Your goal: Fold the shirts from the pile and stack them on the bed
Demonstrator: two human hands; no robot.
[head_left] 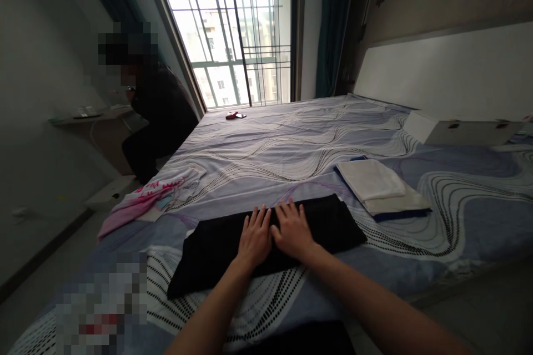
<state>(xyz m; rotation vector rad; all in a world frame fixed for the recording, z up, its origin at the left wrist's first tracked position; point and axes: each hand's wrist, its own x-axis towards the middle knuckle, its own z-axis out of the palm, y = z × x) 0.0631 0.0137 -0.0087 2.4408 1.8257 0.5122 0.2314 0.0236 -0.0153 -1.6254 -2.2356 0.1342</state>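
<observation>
A folded black garment (328, 224) lies lengthwise across the near part of the bed; its exact kind cannot be made out. My left hand (255, 237) rests flat on its middle, fingers stretched out. Beside it, my right hand (292, 228) also presses flat on the black cloth, thumb close to the left hand. Neither hand grips anything. A strip of white shows at the garment's far right corner. Off to the right sits a stack of folded cloth (375, 180), white and cream on top with dark blue beneath.
The patterned bedsheet (283, 155) spreads all round. A pink and white garment (145, 199) lies crumpled at the left edge. A white box (458, 130) stands by the headboard, a small red item (231, 115) near the window. A person in dark clothes (164, 105) sits at left.
</observation>
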